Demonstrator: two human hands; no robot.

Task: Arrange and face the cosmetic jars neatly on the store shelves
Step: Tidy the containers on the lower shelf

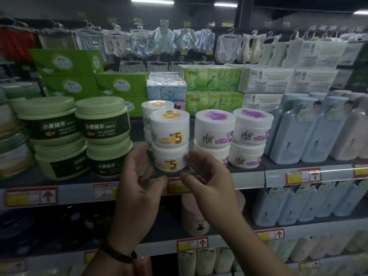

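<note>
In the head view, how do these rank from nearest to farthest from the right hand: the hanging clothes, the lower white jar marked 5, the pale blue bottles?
1. Lower white jar marked 5: beside the right hand, on its left.
2. Pale blue bottles: same shelf, farther right.
3. Hanging clothes: high up, far behind.

tissue packs [213,79] (green) behind | blue bottles [288,134] right | garments [165,39] hanging above
</note>
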